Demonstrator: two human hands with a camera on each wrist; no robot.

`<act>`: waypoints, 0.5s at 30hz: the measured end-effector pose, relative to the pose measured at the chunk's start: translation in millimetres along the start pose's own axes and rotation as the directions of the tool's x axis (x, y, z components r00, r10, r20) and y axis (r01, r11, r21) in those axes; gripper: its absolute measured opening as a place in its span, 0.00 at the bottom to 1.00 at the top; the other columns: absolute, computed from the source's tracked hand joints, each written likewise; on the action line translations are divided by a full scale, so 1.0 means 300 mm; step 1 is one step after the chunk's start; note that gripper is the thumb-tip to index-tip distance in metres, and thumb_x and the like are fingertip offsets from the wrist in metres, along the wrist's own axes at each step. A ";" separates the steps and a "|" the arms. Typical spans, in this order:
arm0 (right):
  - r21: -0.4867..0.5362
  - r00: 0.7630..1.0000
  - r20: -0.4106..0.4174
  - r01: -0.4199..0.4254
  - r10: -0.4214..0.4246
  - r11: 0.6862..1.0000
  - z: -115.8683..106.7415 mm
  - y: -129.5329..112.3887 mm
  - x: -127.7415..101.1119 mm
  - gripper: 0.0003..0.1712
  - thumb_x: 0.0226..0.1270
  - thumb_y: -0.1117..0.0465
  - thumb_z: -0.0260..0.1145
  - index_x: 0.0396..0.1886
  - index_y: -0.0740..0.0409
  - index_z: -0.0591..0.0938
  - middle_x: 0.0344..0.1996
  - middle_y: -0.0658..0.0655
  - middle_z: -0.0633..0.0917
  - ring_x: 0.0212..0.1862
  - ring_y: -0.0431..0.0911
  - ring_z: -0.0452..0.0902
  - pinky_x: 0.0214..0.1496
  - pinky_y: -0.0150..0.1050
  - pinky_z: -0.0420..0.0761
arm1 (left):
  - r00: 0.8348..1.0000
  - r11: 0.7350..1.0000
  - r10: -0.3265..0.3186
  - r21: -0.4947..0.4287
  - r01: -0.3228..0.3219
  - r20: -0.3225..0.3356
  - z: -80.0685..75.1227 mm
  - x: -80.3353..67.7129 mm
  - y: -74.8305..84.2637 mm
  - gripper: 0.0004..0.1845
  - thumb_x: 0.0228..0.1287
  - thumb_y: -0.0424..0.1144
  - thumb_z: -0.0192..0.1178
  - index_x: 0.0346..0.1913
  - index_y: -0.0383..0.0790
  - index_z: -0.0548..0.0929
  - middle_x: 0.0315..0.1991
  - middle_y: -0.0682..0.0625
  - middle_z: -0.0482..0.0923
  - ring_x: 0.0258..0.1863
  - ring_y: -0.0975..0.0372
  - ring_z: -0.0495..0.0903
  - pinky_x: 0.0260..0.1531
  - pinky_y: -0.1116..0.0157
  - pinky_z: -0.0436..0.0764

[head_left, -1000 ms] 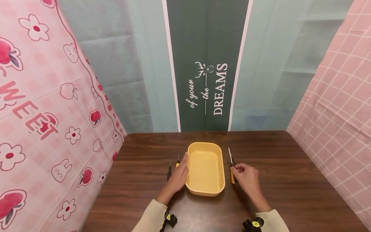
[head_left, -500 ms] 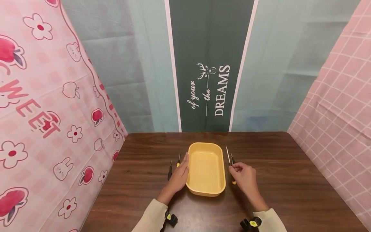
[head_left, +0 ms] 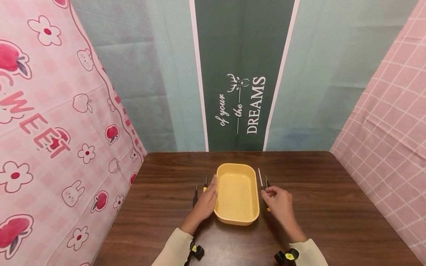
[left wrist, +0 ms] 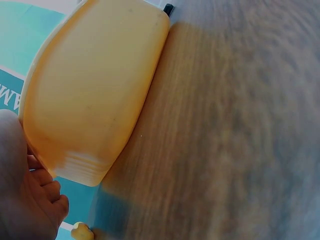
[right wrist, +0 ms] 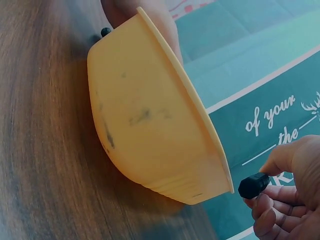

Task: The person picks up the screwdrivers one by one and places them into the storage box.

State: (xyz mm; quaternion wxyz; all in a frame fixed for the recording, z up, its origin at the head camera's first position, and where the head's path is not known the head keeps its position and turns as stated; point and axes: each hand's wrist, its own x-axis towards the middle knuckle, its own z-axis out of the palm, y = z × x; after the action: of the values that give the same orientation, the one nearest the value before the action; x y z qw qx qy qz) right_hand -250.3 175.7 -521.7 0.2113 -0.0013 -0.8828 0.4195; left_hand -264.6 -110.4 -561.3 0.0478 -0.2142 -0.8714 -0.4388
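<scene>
A yellow rectangular tray sits on the wooden table. Along its left wall lies my left hand, fingers straight against the rim. My right hand pinches a screwdriver beside the tray's right wall, its metal shaft pointing away from me. In the right wrist view the black handle end shows between thumb and fingers. A second screwdriver, with a yellow handle end, lies partly hidden behind the right hand.
Left of the tray lie a black-handled screwdriver and a yellow-and-black one, the latter partly behind the left hand. The brown table ends at hanging cloths at the back and sides.
My right hand has moved slightly left toward the tray with its screwdriver, which has come apart from the yellow-handled one. The left hand stays against the tray.
</scene>
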 end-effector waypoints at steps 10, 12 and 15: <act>-0.001 1.000 0.019 0.015 -0.015 1.000 0.001 -0.013 0.012 0.06 0.57 0.65 0.75 0.25 0.63 0.87 0.19 0.52 0.84 0.21 0.40 0.76 0.21 0.30 0.75 | 1.000 1.000 -0.006 0.000 0.006 0.009 -0.005 -0.001 0.005 0.29 0.84 0.37 0.37 0.81 0.32 0.47 0.82 0.46 0.40 0.80 0.53 0.46 0.74 0.47 0.55; 0.002 0.999 0.027 0.016 -0.016 1.000 0.003 -0.016 0.012 0.06 0.57 0.65 0.75 0.25 0.63 0.87 0.19 0.52 0.85 0.20 0.40 0.76 0.21 0.30 0.75 | 1.000 1.000 -0.001 -0.003 0.001 0.008 -0.005 0.000 0.005 0.29 0.84 0.36 0.37 0.80 0.32 0.47 0.82 0.43 0.41 0.80 0.52 0.46 0.74 0.47 0.55; 0.003 0.999 0.042 0.010 -0.010 1.000 0.007 -0.018 0.010 0.06 0.58 0.65 0.74 0.25 0.64 0.87 0.19 0.52 0.85 0.20 0.39 0.76 0.20 0.30 0.75 | 1.000 1.000 0.001 0.000 -0.001 0.004 -0.005 0.000 0.004 0.29 0.84 0.36 0.37 0.80 0.31 0.47 0.82 0.42 0.41 0.80 0.52 0.46 0.74 0.47 0.55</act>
State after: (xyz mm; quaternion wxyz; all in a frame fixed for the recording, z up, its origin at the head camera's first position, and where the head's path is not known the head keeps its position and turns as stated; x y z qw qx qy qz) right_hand -252.9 171.2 -517.6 0.1950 0.0123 -0.8864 0.4197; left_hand -264.2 -111.0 -559.4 0.0463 -0.2154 -0.8713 -0.4386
